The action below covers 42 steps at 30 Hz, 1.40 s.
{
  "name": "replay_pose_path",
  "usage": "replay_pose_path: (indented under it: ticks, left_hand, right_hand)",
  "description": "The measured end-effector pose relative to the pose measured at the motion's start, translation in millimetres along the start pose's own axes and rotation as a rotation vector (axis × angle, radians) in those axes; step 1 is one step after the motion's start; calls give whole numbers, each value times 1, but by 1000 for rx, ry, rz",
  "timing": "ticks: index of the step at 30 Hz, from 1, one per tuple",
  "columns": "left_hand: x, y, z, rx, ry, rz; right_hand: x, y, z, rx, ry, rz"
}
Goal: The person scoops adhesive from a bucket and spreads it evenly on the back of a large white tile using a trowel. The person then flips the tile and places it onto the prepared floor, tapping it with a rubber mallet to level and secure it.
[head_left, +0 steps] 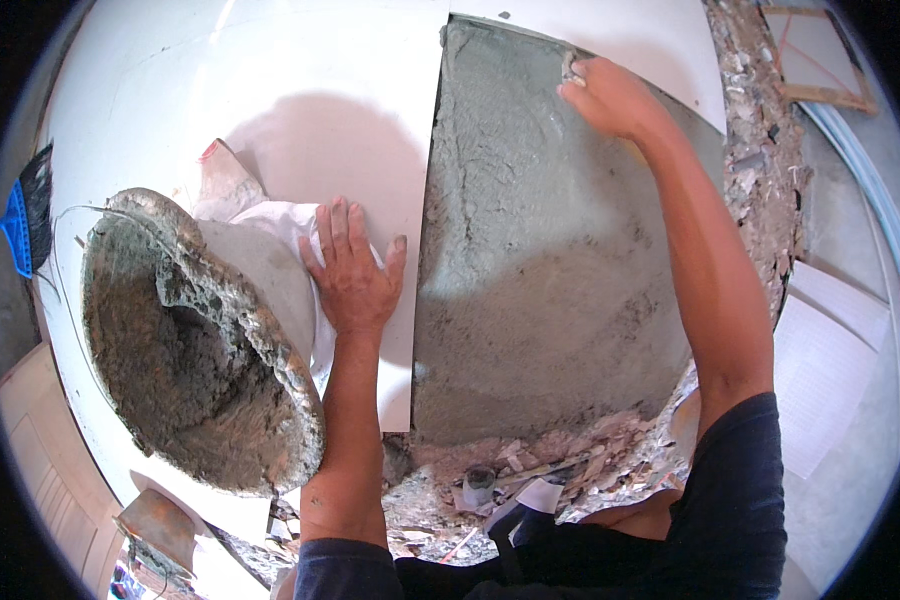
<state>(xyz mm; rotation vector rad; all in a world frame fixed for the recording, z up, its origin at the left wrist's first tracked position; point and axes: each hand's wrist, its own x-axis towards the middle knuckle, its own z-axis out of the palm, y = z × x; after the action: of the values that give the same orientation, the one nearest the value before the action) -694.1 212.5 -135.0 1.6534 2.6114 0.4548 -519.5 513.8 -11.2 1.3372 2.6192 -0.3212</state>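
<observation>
My left hand (355, 275) lies with its fingers spread on a white cloth (295, 220), over the white tile (370, 70). Just left of it, a mortar-crusted bucket (210, 345) is tipped on its side, its mouth toward me and wet mortar inside. A grey bed of wet mortar (540, 250) fills the space right of that tile. At the far edge of the bed, my right hand (605, 95) is closed, thumb and fingers pinched together by a small greyish bit. What it holds there is too small to make out.
Another white tile (650, 50) borders the mortar's far side. A blue brush (25, 225) is at the far left. Rubble (530, 450) lies in front of the bed, and a broken strip (765, 190) runs along its right. White sheets (830, 360) lie at the right.
</observation>
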Motion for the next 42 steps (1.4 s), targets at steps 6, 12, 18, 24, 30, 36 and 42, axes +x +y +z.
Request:
replay_pose_path:
  ticks: [6, 12, 18, 24, 30, 36, 42]
  left_hand:
    - [-1, -1, 2, 13, 9, 10]
    - [-1, 0, 4, 7, 2, -7]
    - [0, -1, 4, 9, -6, -7]
    - [-2, 0, 2, -12, -7, -7]
    - [-1, -1, 4, 8, 23, 9]
    - [-3, -2, 6, 1, 15, 18]
    - [-2, -3, 9, -15, 34, 0]
  right_hand:
    - [-9, -28, 3, -156, -26, -51]
    - [-87, -59, 14, -224, -58, -32]
    - [-174, -80, 11, -51, -236, 13]
    - [-122, -55, -3, -76, 21, 28]
    - [-26, -47, 0, -169, -68, -16]
    - [-91, -86, 21, -29, -195, 103]
    - [-222, -131, 61, 17, -101, 72]
